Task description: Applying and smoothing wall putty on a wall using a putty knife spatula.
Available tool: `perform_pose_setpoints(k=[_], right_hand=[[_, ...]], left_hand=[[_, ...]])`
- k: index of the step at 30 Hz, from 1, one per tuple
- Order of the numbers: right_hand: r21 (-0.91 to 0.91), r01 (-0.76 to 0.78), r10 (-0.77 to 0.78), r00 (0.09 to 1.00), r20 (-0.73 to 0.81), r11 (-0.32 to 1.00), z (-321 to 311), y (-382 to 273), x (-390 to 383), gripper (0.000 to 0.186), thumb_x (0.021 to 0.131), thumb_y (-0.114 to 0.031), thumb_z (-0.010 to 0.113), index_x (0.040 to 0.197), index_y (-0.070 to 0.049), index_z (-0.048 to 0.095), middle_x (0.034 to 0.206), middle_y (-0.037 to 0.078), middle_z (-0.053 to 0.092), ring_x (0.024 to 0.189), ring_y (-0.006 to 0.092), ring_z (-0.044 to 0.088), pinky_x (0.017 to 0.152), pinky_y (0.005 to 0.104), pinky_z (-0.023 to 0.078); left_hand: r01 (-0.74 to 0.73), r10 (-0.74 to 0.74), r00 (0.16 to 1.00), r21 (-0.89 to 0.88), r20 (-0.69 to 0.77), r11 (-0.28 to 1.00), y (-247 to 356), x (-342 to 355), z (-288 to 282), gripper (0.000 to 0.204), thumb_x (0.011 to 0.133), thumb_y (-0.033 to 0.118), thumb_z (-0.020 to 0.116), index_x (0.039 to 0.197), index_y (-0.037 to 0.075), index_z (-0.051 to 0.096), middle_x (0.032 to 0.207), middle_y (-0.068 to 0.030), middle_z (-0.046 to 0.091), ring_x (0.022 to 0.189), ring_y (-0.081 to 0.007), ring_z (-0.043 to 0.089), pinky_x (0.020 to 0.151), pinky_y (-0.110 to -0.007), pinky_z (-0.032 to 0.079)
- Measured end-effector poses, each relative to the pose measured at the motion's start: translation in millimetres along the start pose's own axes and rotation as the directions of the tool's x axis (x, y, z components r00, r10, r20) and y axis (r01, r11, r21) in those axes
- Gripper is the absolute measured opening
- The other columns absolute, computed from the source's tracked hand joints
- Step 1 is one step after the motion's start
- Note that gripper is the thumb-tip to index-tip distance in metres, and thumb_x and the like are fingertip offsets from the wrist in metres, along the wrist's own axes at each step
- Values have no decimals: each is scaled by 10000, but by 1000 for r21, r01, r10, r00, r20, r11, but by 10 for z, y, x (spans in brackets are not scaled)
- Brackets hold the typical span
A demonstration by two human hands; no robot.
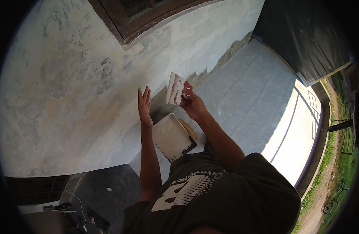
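Observation:
My right hand (194, 104) is closed around the red handle of a putty knife (174, 90), whose wide blade is smeared with white filler. The blade is held up in front of the wall, apart from it as far as I can tell. To its left my left hand (145, 109) is raised with the fingers stretched out and nothing in it; it is close to the patchy whitish wall (82, 97). Below both hands, a tub (169, 134) with pale filler stands on the floor by my body, its rim dark and smeared at one corner.
A brown wooden window frame (128, 33) is set in the wall above. Grey floor tiles (238, 89) run along the wall's foot to a dark sheet (304, 39) at the far right. Beyond the sunlit edge lie grass and a bicycle (333, 201). A pale cable (81, 202) hangs lower left.

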State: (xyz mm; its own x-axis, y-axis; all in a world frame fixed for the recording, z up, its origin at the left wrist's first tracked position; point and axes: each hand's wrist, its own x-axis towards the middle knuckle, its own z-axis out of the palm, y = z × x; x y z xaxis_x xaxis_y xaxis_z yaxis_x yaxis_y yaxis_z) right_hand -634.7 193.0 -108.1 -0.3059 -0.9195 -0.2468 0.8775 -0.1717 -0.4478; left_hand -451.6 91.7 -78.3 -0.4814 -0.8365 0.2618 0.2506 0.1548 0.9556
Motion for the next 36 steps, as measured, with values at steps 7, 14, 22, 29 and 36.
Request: perform_pose_setpoints(k=[7,14,22,29,36], right_hand=[[40,260,-260,965,2,965,-64,-977,960,319,920,-6,527,1233,-66,556,1116,57,643,991,191,639,896,364,541],[-36,522,-523,851,-36,852,-125,-1852,2162,224,900,39,582,1118,4,616,1058,91,663,989,221,658,916,412,563],[-719,649,-894,439,90,246,91,-1864,2980,363,883,82,551,1234,37,632,1051,129,707,931,131,657,779,239,521],[-719,695,-871,333,362,-33,472,-948,2642,556,769,169,582,1297,-5,580,1358,233,540,1244,401,535,1024,405,470],[-645,670,-877,480,-4,369,80,-1244,2511,365,900,62,572,1254,-2,634,936,166,717,701,99,599,656,253,500]], left_hand=[[-32,24,996,91,87,995,-78,884,761,699,955,445,260,1571,131,159,1555,-175,341,1457,-322,298,1190,-473,141],[-132,105,983,189,150,973,-134,1875,1280,711,951,455,268,1572,130,149,1552,-200,332,1454,-358,291,1188,-486,141],[-62,44,996,257,75,964,-194,1765,1311,735,958,476,294,1571,109,123,1554,-211,318,1458,-360,278,1193,-480,141],[-73,62,997,263,50,962,-62,1712,1260,771,952,496,306,1567,81,93,1553,-234,302,1458,-367,270,1199,-468,141],[-107,91,994,325,65,940,17,1780,1124,802,948,544,325,1569,96,88,1553,-234,301,1458,-369,269,1195,-485,133]])
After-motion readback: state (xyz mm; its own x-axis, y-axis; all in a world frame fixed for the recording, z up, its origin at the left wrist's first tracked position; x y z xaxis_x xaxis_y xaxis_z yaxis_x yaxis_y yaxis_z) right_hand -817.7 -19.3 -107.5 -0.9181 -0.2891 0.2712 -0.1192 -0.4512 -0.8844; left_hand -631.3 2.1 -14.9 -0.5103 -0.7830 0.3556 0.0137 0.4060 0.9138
